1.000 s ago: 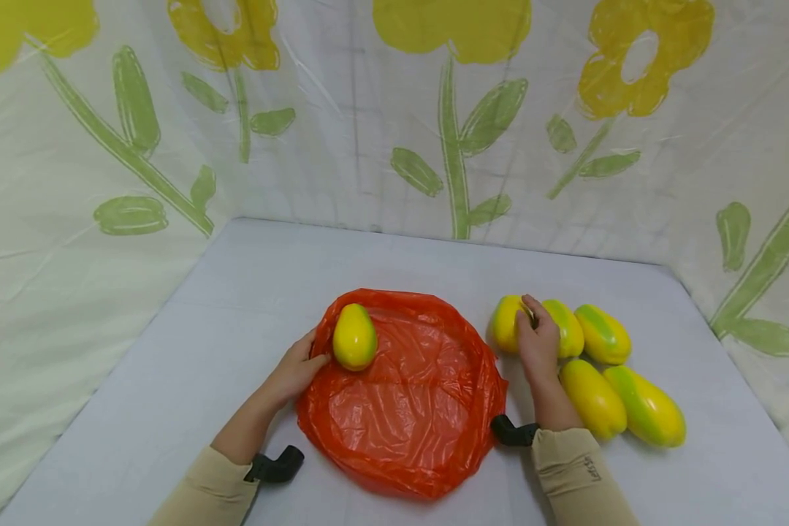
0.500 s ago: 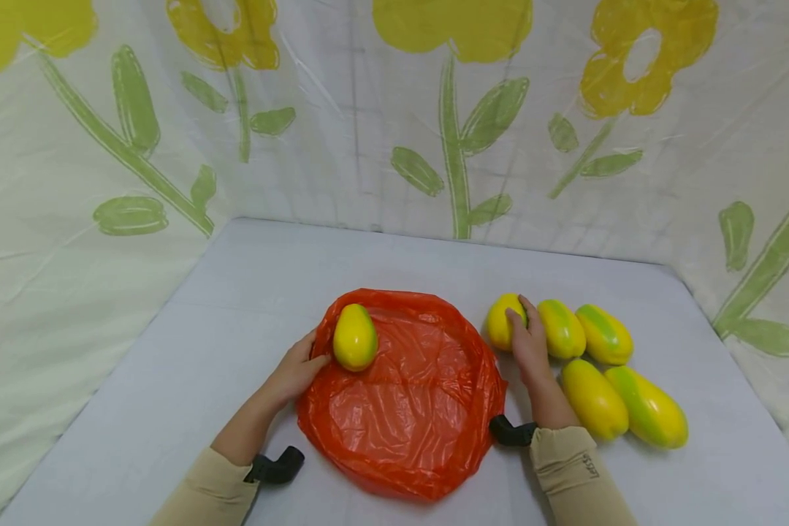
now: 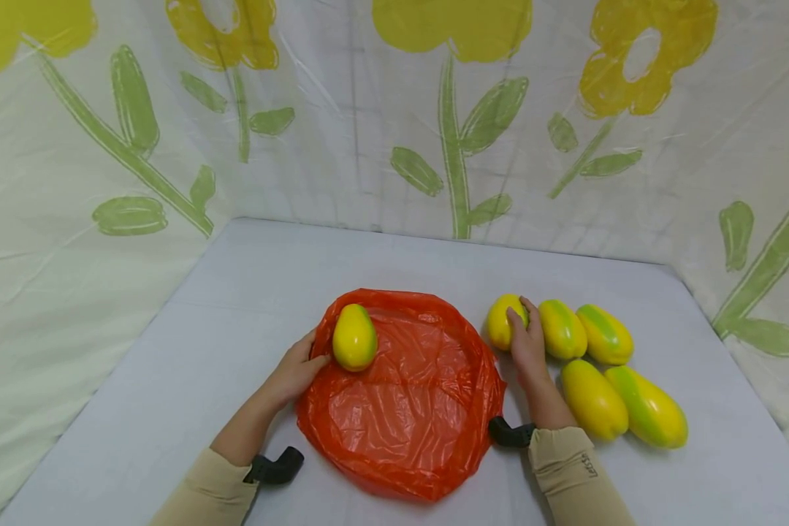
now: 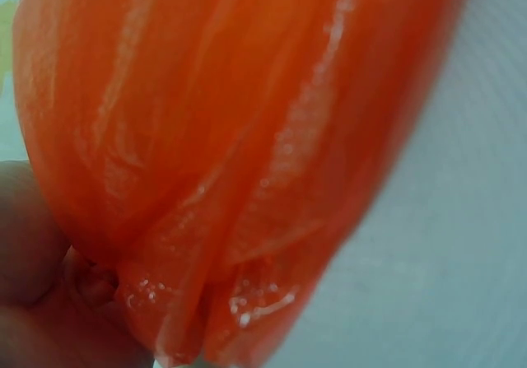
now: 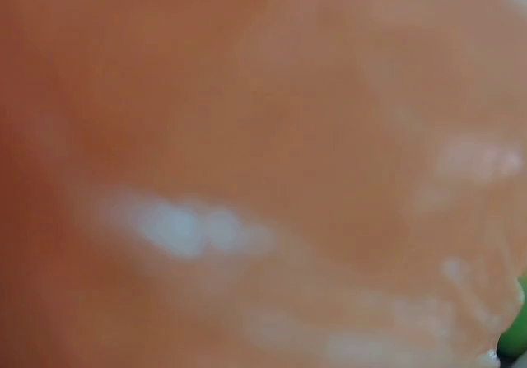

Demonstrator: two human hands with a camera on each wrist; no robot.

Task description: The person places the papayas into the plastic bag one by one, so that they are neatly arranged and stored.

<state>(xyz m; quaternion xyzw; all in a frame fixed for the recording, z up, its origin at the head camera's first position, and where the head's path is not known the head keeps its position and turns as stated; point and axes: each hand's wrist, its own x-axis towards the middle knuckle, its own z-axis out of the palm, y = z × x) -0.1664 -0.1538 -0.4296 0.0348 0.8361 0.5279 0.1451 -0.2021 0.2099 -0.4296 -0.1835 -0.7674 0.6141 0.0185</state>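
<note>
A red plastic bag (image 3: 401, 409) lies spread on the table with its mouth wide, its rim rolled into a ring. One yellow papaya (image 3: 355, 338) with a green side sits inside at the back left. My left hand (image 3: 300, 367) pinches the bag's left rim between thumb and fingers; the left wrist view shows the gathered bag film (image 4: 189, 179) against the thumb (image 4: 29, 236). Just right of the bag, my right hand (image 3: 528, 340) grips another papaya (image 3: 502, 321), fingers round its right side. Blurred red film (image 5: 263, 121) fills most of the right wrist view.
Several more papayas lie right of my right hand: two in the back row, including a green-striped papaya (image 3: 605, 334), and two nearer me, including a long papaya (image 3: 647, 407). A flower-printed curtain (image 3: 342, 146) stands behind the white table (image 3: 237, 292).
My right hand has shifted slightly left, moving its papaya a little away from the neighbouring one, with fingers closing round it. The left hand and bag have stayed put.
</note>
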